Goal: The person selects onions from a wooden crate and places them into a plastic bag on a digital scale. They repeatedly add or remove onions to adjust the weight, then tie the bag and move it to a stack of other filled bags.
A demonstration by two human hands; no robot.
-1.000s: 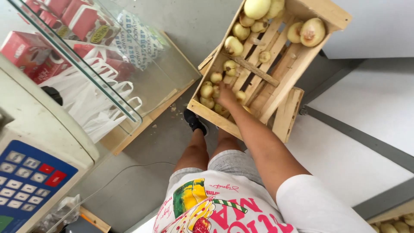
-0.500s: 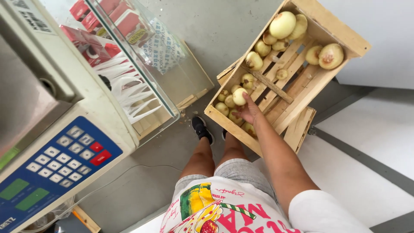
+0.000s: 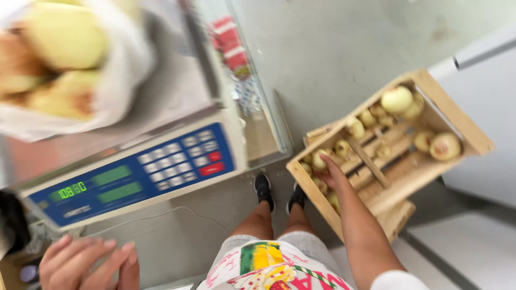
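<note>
Grey concrete floor (image 3: 333, 59) fills the background, with a white panel at the right edge. On that floor, tilted up toward the wearer, sits a wooden crate (image 3: 462, 126) with slatted bottom, resting on a second crate beneath it. Pale yellow-white onions lie scattered inside, a large one (image 3: 396, 99) near the far corner and a cluster of small ones at the near left corner. The right hand (image 3: 329, 169) reaches down into that near corner, its fingers (image 3: 324, 160) curled around a small onion (image 3: 319, 160), though blur keeps the grasp from being fully clear. The bare forearm runs from the hand back toward the lower right of the view. Below, the person's legs, grey shorts and black shoes (image 3: 263, 189) stand just beside the crate. At the left a weighing scale (image 3: 134, 172) with a blue keypad and green display stands close to the camera, and on its pan rests a white plastic bag (image 3: 115, 70) holding large pale onions, heavily blurred. The left hand (image 3: 88, 266) shows at the bottom left corner, below the scale, fingers (image 3: 110, 258) spread loosely and released, holding nothing. Behind the scale, a glass-fronted case holds red cartons (image 3: 231, 43).
</note>
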